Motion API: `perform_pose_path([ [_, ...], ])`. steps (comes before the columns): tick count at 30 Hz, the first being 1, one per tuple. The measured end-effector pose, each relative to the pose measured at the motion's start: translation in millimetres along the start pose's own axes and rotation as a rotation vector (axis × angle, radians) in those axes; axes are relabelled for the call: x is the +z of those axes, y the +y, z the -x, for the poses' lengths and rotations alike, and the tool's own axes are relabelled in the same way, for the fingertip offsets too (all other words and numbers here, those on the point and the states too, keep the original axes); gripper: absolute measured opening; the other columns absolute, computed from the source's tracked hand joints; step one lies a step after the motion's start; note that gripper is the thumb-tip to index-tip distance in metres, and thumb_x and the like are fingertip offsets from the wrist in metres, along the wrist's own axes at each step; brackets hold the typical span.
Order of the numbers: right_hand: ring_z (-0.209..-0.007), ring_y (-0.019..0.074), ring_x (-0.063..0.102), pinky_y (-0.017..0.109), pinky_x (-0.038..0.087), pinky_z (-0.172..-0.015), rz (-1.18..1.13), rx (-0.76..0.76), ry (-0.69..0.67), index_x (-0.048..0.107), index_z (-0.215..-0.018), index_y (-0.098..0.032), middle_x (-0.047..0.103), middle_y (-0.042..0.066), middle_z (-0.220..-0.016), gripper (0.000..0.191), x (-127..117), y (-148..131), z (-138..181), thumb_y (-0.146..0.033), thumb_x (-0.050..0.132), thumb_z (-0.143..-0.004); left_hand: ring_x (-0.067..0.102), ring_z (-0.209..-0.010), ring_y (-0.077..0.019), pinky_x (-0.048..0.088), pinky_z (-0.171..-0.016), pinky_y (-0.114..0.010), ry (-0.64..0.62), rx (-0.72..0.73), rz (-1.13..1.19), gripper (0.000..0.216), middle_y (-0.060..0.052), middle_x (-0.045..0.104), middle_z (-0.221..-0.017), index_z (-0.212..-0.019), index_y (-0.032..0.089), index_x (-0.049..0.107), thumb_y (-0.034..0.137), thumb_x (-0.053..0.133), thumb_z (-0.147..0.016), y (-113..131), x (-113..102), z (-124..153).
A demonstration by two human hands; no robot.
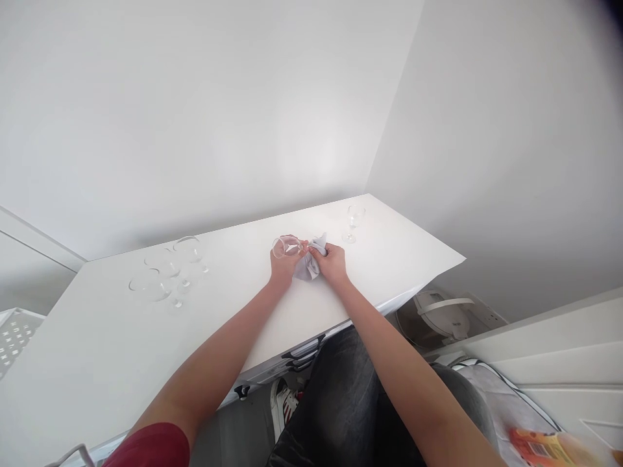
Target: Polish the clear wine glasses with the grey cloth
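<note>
My left hand [283, 263] is closed around the bowl of a clear stemmed glass [288, 246], which lies tilted on its side with the rim toward the left. My right hand [333, 263] grips a crumpled pale grey cloth [309, 266] close against the glass's stem end. The two hands nearly meet over the middle of the white tabletop [389, 259]. Fingers and cloth hide the stem and foot. Just beyond my right hand, another stemmed glass [355, 217] stands upright.
Several clear glasses [165, 263] lie on their sides at the left of the tabletop. Behind it rises a white wall [219, 117]. Black drawer handles [304, 355] stick out below the front edge. A white appliance [440, 314] sits low at the right, and an orange package [540, 446] beyond my leg.
</note>
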State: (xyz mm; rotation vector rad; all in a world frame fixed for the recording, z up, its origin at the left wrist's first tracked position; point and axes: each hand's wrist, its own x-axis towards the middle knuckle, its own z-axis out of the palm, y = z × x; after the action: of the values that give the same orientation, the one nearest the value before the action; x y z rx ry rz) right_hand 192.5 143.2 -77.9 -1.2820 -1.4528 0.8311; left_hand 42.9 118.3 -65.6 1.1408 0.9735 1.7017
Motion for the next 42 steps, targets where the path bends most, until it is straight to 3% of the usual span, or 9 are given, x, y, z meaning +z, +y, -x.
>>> perform_pose_path([
  [2,-0.069,0.022,0.057,0.034,0.045,-0.065,0.001,0.012,-0.001,0.068,-0.073,-0.017,0.067,0.004,-0.069,0.044,0.4,-0.2,0.4,-0.061,0.071,-0.08,0.075,-0.104,-0.0245,0.057,-0.103,-0.05,0.007,-0.011,0.012,0.036,-0.005,0.07,-0.109,-0.092,0.023,0.069,0.036,0.094,-0.07,-0.4,-0.4,-0.4],
  [7,-0.102,0.0256,0.067,0.038,0.051,-0.094,-0.246,-0.088,-0.185,0.071,-0.116,-0.02,0.076,0.008,-0.117,0.041,4.1,1.2,-1.1,-0.052,0.067,-0.089,0.073,-0.107,-0.0251,0.055,-0.106,-0.051,-0.011,-0.069,0.066,0.035,-0.004,0.072,-0.104,-0.088,0.023,0.068,0.033,0.094,-0.069,-3.4,-3.6,-1.8],
  [15,-0.069,0.0207,0.056,0.034,0.044,-0.068,-0.001,-0.004,-0.11,0.062,-0.073,-0.02,0.066,0.003,-0.072,0.039,1.9,3.6,-1.7,-0.057,0.064,-0.086,0.075,-0.107,-0.0273,0.057,-0.101,-0.049,-0.02,-0.077,0.016,0.038,-0.003,0.069,-0.102,-0.087,0.022,0.068,0.035,0.097,-0.065,2.6,-0.5,-0.6],
  [22,-0.088,0.0221,0.065,0.033,0.05,-0.083,-0.058,-0.095,-0.177,0.069,-0.102,-0.018,0.076,0.006,-0.098,0.039,2.5,1.7,-2.3,-0.054,0.059,-0.089,0.075,-0.106,-0.0256,0.059,-0.096,-0.043,-0.009,-0.1,0.03,0.04,-0.004,0.073,-0.102,-0.087,0.021,0.066,0.035,0.096,-0.064,1.7,-2.2,-1.0],
  [26,-0.072,0.0181,0.055,0.03,0.043,-0.07,-0.007,-0.056,-0.124,0.063,-0.078,-0.019,0.066,0.001,-0.075,0.037,0.2,2.6,-3.6,-0.055,0.059,-0.085,0.075,-0.103,-0.027,0.061,-0.084,-0.04,-0.059,-0.079,-0.06,0.043,-0.008,0.075,-0.105,-0.094,0.021,0.071,0.036,0.097,-0.062,-1.1,-3.3,-0.6],
  [30,-0.061,0.0136,0.041,0.028,0.034,-0.059,0.023,0.028,-0.056,0.05,-0.063,-0.021,0.049,-0.003,-0.06,0.045,0.9,1.7,0.3,-0.059,0.065,-0.082,0.075,-0.105,-0.0245,0.059,-0.099,-0.045,-0.015,-0.063,-0.018,0.033,-0.006,0.075,-0.102,-0.09,0.021,0.07,0.034,0.093,-0.07,-1.0,-3.4,-1.4],
  [33,-0.064,0.0146,0.046,0.028,0.038,-0.061,-0.044,0.039,-0.071,0.055,-0.069,-0.02,0.054,-0.002,-0.065,0.043,2.5,1.3,2.2,-0.059,0.065,-0.084,0.075,-0.108,-0.0241,0.056,-0.105,-0.047,0.014,-0.042,0.041,0.031,-0.005,0.075,-0.102,-0.088,0.021,0.069,0.032,0.093,-0.071,-0.8,-3.5,-3.1],
  [38,-0.075,0.0179,0.061,0.03,0.05,-0.073,-0.34,0.093,-0.006,0.07,-0.104,-0.019,0.069,0.002,-0.085,0.041,-1.1,3.3,-1.4,-0.055,0.061,-0.088,0.075,-0.103,-0.0246,0.057,-0.099,-0.046,0.091,-0.064,0.071,0.038,-0.007,0.077,-0.102,-0.095,0.02,0.073,0.035,0.094,-0.068,-2.5,-5.6,-6.6],
  [42,-0.082,0.0187,0.064,0.03,0.051,-0.077,-0.28,0.052,0.007,0.07,-0.096,-0.02,0.071,0.003,-0.09,0.026,-3.6,0.9,-0.4,-0.039,0.056,-0.084,0.075,-0.097,-0.0227,0.057,-0.099,-0.047,0.146,-0.134,0.072,0.049,-0.008,0.079,-0.101,-0.107,0.02,0.076,0.04,0.095,-0.067,-4.0,-6.9,-8.8],
])
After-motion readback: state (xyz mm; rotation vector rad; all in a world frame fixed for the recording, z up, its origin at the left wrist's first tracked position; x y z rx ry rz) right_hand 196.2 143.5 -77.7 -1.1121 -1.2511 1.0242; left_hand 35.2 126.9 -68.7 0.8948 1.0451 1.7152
